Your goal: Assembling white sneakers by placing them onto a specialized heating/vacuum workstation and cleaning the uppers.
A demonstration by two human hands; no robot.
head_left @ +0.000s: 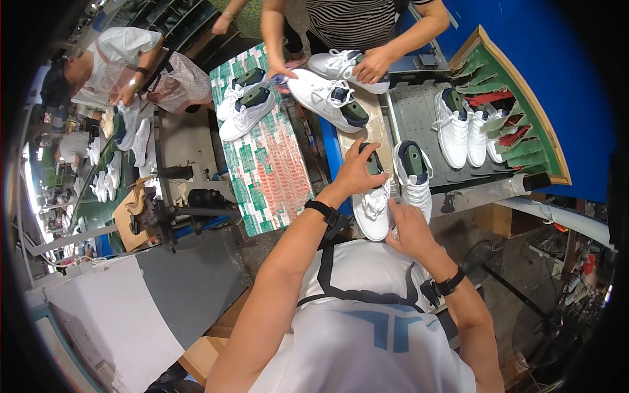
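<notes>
White cloth of the person's shirt (380,327) fills the near middle, soft and creased, with a blue-grey print. Beyond it spreads a crowded workshop: a smooth blue panel (573,52) stands far right, and a flat board (114,301), part white and part grey, lies near left. Across the middle left runs a long board (278,173) patched with glossy green, white and red tape, a pair of white shoes (246,111) at its far end. Right of centre, a grey metal plate (419,111) pitted with small holes leads to ragged green and red cloth flaps (514,128) in a curved wooden frame. Far across, a co-worker in a striped top (350,23) has both hands on two white shoes. Closer, two more lie side by side, dark green inside: the near left shoe (373,213) and the near right shoe (414,180). At the former's opening, the left hand (357,171) has thumb and fingers spread apart; the right hand (411,229) lies against its toe, whether clamped I cannot tell. Black bands circle both wrists; thin white laces (373,202) cross the upper.
</notes>
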